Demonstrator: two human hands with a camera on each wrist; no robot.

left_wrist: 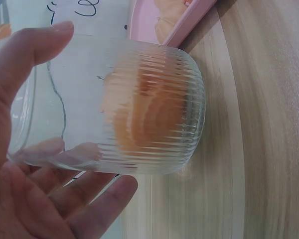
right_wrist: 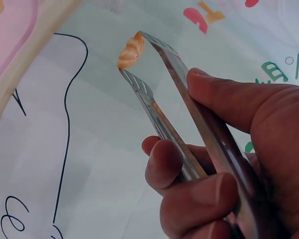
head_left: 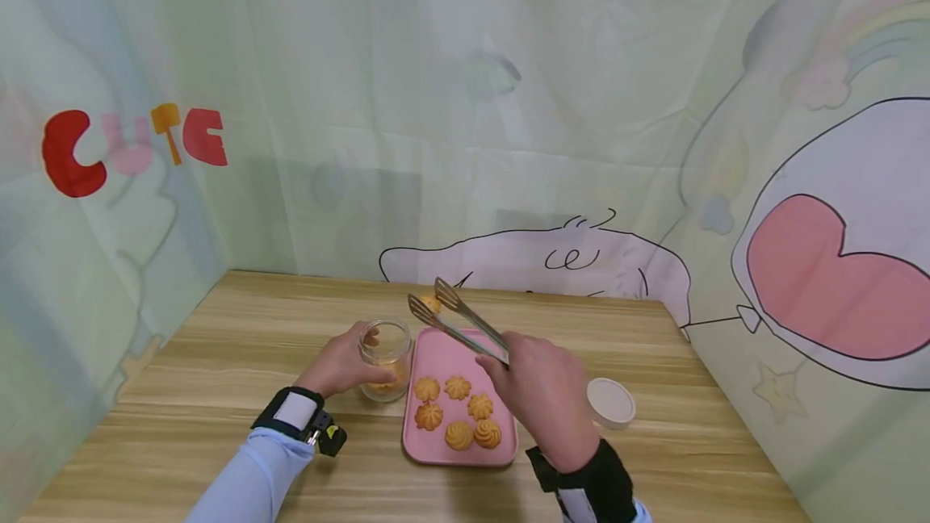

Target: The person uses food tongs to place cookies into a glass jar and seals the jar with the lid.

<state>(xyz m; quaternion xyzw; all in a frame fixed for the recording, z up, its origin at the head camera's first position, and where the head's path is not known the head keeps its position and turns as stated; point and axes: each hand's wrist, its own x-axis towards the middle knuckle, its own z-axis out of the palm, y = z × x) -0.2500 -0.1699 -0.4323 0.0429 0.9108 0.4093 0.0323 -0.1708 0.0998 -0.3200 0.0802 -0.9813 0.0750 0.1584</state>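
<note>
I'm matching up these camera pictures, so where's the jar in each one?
Head: jar in the lower half, left of the tray, held by the left hand.
Left wrist: large, left of centre, appearing sideways.
Right wrist: not in it.
Shared landmark: the tray, at the left wrist view's top edge and the right's top-left corner.

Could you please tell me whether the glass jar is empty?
No, at least one cookie shows through the glass jar in the left hand.

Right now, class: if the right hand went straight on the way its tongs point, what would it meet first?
Probably the printed backdrop: the tongs in the right hand, with a cookie between their tips, point towards it, though depth is unclear.
</note>
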